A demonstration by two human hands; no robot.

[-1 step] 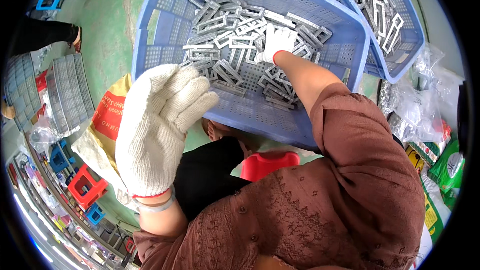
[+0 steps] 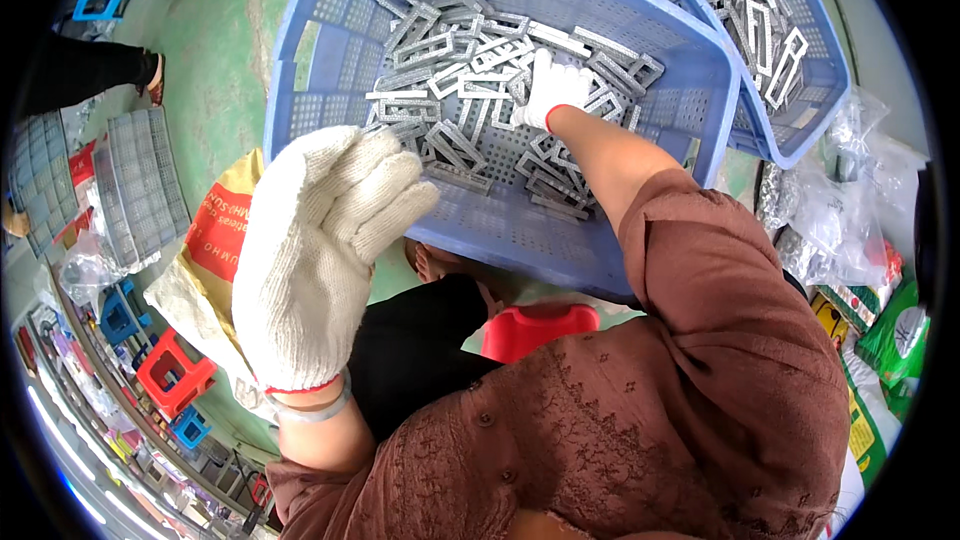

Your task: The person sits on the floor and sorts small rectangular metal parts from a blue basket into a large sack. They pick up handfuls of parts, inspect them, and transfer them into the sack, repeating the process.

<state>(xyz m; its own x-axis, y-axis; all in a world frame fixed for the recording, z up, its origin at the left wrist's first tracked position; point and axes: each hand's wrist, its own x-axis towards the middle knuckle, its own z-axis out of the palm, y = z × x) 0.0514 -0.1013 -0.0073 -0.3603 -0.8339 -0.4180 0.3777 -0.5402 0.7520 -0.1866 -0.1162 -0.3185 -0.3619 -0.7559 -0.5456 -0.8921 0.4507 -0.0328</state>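
Little has moved: right hand (image 2: 556, 88) remains over metal frames (image 2: 485, 78) inside blue crate (image 2: 500, 242), grasp indeterminable; left hand (image 2: 315, 250) raised, loosely unclenched. Advise gripping one frame, clear of interlocked neighbours.

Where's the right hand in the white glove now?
In the head view, the right hand is a little right of centre, toward the top, inside the big blue basket, with silvery metal frames around it.
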